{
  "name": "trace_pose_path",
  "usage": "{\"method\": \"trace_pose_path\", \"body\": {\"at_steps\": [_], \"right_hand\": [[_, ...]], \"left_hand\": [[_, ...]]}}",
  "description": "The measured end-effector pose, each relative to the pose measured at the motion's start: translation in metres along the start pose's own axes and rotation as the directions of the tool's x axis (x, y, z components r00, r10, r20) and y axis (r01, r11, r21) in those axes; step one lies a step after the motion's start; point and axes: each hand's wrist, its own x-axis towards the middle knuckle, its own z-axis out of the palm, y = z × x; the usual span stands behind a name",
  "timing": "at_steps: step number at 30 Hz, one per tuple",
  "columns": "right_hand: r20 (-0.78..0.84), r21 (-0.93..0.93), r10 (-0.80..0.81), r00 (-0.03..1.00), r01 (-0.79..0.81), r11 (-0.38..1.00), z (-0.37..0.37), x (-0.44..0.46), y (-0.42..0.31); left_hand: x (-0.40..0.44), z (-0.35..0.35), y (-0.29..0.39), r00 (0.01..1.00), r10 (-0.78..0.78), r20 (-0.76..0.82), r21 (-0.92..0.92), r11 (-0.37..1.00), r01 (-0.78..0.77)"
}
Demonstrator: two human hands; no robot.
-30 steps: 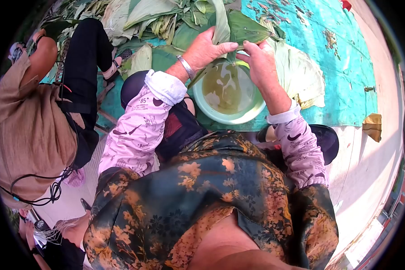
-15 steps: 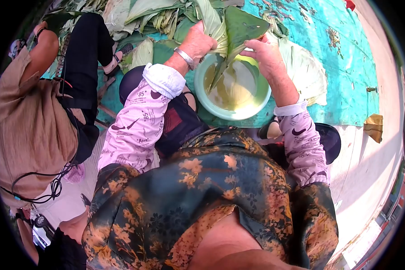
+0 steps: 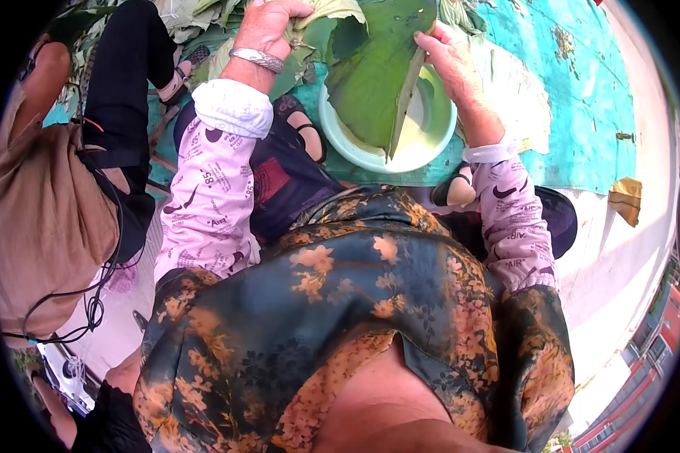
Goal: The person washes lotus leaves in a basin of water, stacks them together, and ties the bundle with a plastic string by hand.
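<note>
A large dark green leaf [image 3: 378, 79] hangs folded over a pale green basin [image 3: 431, 154] and covers much of its left side. My right hand [image 3: 453, 64] pinches this leaf at its right edge, above the basin's right rim. Further left, my left hand [image 3: 268, 29] is closed on a pale, crumpled leaf [image 3: 331, 9] near the top of the view. The two leaves are apart at the hands. Yellowish light shows inside the basin beside the green leaf.
Pale leaves [image 3: 510, 94] lie right of the basin on a turquoise sheet [image 3: 589, 113]. More leaves are piled at the top left. A person in a brown top [image 3: 53, 226] sits at the left. A brown scrap [image 3: 625, 201] lies at the sheet's right corner.
My left hand has moved left and up with the pale leaf, away from the green one. The green leaf now hangs wider over the basin from my right hand.
</note>
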Motion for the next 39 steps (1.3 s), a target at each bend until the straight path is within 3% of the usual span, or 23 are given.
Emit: {"method": "trace_pose_path", "body": {"at_steps": [1, 3, 5, 7, 8, 9, 11, 13, 17, 21, 24, 26, 27, 33, 39], "right_hand": [[-0.034, -0.01, -0.059, 0.998, 0.058, 0.998, -0.002, -0.001, 0.001], [-0.114, -0.022, -0.243, 0.963, 0.242, 0.97, -0.004, 0.002, -0.002], [-0.04, -0.313, -0.477, 0.878, 0.443, 0.84, 0.002, -0.006, -0.024], [-0.025, -0.495, -0.328, 0.944, 0.274, 0.825, 0.007, -0.012, -0.004], [-0.021, -0.455, -0.272, 0.962, 0.233, 0.859, 0.005, -0.013, -0.001], [0.261, -0.605, -0.421, 0.869, 0.487, 0.63, 0.013, -0.022, 0.053], [0.299, -0.597, -0.345, 0.89, 0.456, 0.66, 0.019, -0.029, 0.08], [0.444, -0.73, -0.076, 0.893, 0.41, 0.546, 0.015, -0.046, 0.13], [0.619, -0.738, -0.035, 0.785, 0.596, 0.316, -0.006, -0.087, 0.191], [0.614, -0.77, -0.034, 0.789, 0.607, 0.197, -0.008, -0.097, 0.209], [0.558, -0.82, -0.035, 0.829, 0.558, 0.13, 0.0, -0.091, 0.225], [0.52, -0.853, 0.004, 0.854, 0.518, 0.069, 0.009, -0.091, 0.228], [0.503, -0.863, 0.017, 0.864, 0.501, 0.066, 0.013, -0.091, 0.229], [0.479, -0.878, 0.129, 0.868, 0.474, 0.07, 0.026, -0.096, 0.237], [0.474, -0.877, 0.16, 0.866, 0.448, 0.174, 0.029, -0.109, 0.242]], "left_hand": [[0.0, -0.004, 0.002, 0.999, 0.023, -0.045, -0.04, 0.999, -0.025], [0.007, -0.019, 0.008, 0.998, 0.069, 0.009, -0.124, 0.99, -0.068], [0.0, -0.02, 0.022, 0.998, -0.069, 0.0, -0.205, 0.977, 0.067], [0.002, -0.028, 0.025, 0.998, -0.056, 0.01, -0.222, 0.973, 0.057], [0.001, -0.029, 0.026, 0.998, -0.061, -0.003, -0.239, 0.969, 0.058], [-0.003, -0.029, 0.028, 0.998, -0.065, -0.017, -0.255, 0.965, 0.059], [-0.002, -0.035, 0.025, 0.997, -0.082, -0.007, -0.263, 0.962, 0.077], [-0.005, -0.035, 0.023, 0.995, -0.096, 0.0, -0.27, 0.958, 0.092], [-0.026, -0.014, 0.051, 0.997, -0.076, 0.015, -0.237, 0.968, 0.077], [-0.035, -0.008, 0.054, 0.998, -0.058, 0.027, -0.222, 0.973, 0.062], [-0.04, -0.006, 0.059, 0.988, -0.106, 0.11, -0.254, 0.958, 0.131], [-0.06, 0.018, 0.071, 0.982, -0.184, 0.052, -0.261, 0.946, 0.191], [-0.066, 0.026, 0.076, 0.975, -0.222, 0.024, -0.263, 0.939, 0.22], [-0.068, 0.014, 0.076, 0.998, -0.068, 0.017, -0.142, 0.987, 0.07], [-0.083, 0.03, 0.085, 0.991, -0.123, -0.05, -0.119, 0.986, 0.116]]}}
